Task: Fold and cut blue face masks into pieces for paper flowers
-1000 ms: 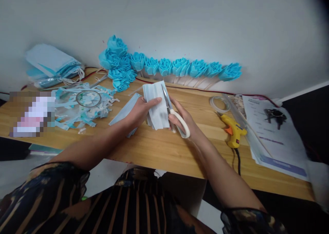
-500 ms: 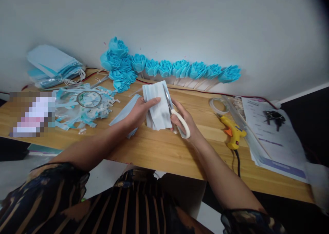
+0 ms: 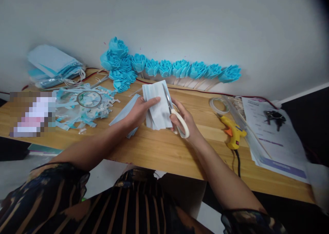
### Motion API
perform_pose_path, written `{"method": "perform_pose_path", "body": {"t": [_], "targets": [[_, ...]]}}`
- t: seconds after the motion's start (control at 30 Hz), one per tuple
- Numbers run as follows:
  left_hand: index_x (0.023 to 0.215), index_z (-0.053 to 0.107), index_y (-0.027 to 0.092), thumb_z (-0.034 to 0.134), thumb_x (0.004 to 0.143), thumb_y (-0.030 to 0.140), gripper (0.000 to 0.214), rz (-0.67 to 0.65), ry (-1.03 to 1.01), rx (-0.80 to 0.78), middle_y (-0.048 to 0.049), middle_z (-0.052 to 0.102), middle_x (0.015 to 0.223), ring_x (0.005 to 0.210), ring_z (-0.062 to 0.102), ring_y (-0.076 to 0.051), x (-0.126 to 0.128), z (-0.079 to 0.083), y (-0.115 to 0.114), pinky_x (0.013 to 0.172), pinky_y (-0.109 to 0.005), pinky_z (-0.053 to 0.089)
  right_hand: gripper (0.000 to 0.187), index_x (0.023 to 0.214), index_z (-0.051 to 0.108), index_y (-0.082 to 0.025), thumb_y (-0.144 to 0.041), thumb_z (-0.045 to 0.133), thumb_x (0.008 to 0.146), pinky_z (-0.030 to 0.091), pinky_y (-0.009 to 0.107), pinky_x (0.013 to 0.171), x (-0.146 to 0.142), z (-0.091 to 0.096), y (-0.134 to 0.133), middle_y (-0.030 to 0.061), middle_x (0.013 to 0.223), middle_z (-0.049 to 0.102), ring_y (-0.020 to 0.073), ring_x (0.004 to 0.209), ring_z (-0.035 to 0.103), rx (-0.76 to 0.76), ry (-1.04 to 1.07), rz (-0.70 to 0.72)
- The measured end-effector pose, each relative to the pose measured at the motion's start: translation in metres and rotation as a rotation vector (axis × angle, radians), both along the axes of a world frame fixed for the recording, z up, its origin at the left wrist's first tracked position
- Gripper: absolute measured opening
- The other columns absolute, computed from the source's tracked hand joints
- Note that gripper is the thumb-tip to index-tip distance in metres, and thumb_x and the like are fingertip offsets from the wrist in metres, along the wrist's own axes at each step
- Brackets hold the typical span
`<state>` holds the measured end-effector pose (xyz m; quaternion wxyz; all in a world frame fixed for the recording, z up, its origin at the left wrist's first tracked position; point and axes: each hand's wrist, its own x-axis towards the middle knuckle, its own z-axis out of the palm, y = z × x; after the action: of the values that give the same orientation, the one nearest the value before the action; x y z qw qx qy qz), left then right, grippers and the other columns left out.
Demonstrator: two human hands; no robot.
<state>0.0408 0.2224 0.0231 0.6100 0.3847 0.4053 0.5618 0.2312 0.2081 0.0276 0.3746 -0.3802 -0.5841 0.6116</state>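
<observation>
Over the wooden desk (image 3: 159,155), I see the left hand (image 3: 140,110) pinching pale-blue face-mask fabric (image 3: 157,114); the right hand (image 3: 190,121) grips white-handled scissors (image 3: 181,119) at its right edge.

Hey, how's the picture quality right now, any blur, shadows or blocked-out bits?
Head view: the scissors and sheets look fairly clear; head view: print on the papers is too soft to read; head view: a pixelated block covers something at left, and the top right corner is dark; head view: the cord casts a shadow on the table.
</observation>
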Motion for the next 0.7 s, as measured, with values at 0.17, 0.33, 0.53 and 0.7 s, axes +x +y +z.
{"method": "perform_pose_path", "body": {"t": [0.17, 0.33, 0.53, 0.7], "targets": [[0.095, 0.072, 0.014, 0.088, 0.07, 0.048, 0.045, 0.008, 0.018, -0.003, -0.0094, 0.078, 0.082, 0.072, 0.072, -0.023, 0.0003, 0.001, -0.0001, 0.066, -0.034, 0.058, 0.111, 0.16, 0.038, -0.024, -0.075, 0.082, 0.071, 0.038, 0.026, 0.039, -0.0001, -0.0015, -0.0007, -0.006, 0.065, 0.057, 0.0112, 0.045, 0.048, 0.003, 0.0, -0.008], [0.095, 0.072, 0.014, 0.087, 0.071, 0.047, 0.043, 0.014, 0.021, 0.005, -0.0095, 0.078, 0.083, 0.071, 0.072, -0.023, 0.0, 0.0006, -0.0006, 0.066, -0.034, 0.058, 0.11, 0.16, 0.038, -0.024, -0.075, 0.081, 0.072, 0.039, 0.027, 0.039, 0.0001, -0.0019, -0.0011, -0.0054, 0.066, 0.056, 0.0117, 0.046, 0.048, 0.005, -0.017, -0.013], [0.098, 0.071, 0.014, 0.087, 0.073, 0.047, 0.044, 0.009, 0.019, 0.015, -0.0111, 0.078, 0.084, 0.072, 0.073, -0.026, -0.0003, 0.0003, -0.0009, 0.066, -0.036, 0.059, 0.103, 0.158, 0.041, -0.027, -0.073, 0.081, 0.075, 0.041, 0.028, 0.039, 0.0, -0.0023, -0.0004, -0.0051, 0.067, 0.056, 0.0112, 0.046, 0.047, 0.003, -0.045, -0.024], [0.099, 0.071, 0.013, 0.087, 0.073, 0.047, 0.045, 0.001, 0.025, 0.011, -0.011, 0.077, 0.082, 0.072, 0.073, -0.026, -0.0005, 0.0011, -0.0011, 0.066, -0.036, 0.059, 0.101, 0.158, 0.042, -0.029, -0.073, 0.08, 0.076, 0.041, 0.027, 0.04, -0.0009, -0.0024, -0.0007, -0.0053, 0.067, 0.055, 0.011, 0.046, 0.046, 0.007, -0.056, -0.036]]}}
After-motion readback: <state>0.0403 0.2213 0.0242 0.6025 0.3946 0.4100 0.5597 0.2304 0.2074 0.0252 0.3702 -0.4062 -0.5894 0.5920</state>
